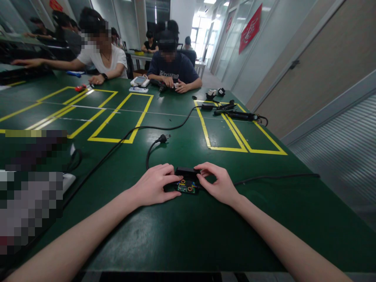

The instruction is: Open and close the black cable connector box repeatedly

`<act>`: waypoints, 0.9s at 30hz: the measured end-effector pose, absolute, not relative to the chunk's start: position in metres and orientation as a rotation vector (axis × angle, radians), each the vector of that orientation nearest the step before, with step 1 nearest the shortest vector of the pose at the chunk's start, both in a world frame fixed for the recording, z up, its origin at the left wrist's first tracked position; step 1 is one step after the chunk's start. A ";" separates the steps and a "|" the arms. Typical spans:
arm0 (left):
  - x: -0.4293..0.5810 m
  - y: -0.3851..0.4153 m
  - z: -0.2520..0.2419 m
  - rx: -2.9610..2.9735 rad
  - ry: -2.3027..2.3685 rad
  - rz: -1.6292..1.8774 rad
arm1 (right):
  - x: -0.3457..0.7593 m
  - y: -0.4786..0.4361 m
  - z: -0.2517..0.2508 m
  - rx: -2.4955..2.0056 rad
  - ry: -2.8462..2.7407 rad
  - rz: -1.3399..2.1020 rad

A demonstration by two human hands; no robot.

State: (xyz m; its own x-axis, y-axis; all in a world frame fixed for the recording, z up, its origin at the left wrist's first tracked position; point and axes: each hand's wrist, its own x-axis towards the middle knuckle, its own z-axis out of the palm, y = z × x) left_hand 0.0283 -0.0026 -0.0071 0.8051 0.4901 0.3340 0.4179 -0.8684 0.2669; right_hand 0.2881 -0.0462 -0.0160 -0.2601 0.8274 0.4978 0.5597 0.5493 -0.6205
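In front of me on the green table lies a small opened power adapter. Its green circuit board (187,188) carries coils with copper-coloured windings. A black plastic cover (187,171) stands tilted along the board's far side. My left hand (157,184) grips the left end of the casing, with finger and thumb spanning its edge beside the board. At the other end, the fingertips of my right hand (219,184) pinch the cover. Black cord (276,177) runs out to the right from beneath my right hand. Behind my left hand, a black power plug (162,138) rests on its bent cord.
Yellow tape rectangles (132,135) mark the green table (147,243). A long black cable (141,128) crosses to an in-line box (207,106) near a black handled tool (241,115). Two people sit opposite, one beside a power drill (161,87). Pixelated objects lie at left.
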 end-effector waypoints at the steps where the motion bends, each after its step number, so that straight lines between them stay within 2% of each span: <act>1: 0.028 -0.003 -0.007 2.812 0.712 0.596 | 0.288 -0.046 -0.016 -1.112 -1.947 0.404; 27: 0.029 -0.005 -0.007 2.833 0.652 0.649 | 0.291 -0.048 -0.009 -1.032 -2.094 0.519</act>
State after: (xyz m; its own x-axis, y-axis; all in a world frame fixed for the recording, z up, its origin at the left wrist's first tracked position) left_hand 0.0287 -0.0051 -0.0066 0.8104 0.4489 0.3764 0.3784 -0.8916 0.2487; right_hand 0.2914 -0.0476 -0.0087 -0.4090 0.8023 0.4348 0.5062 0.5960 -0.6234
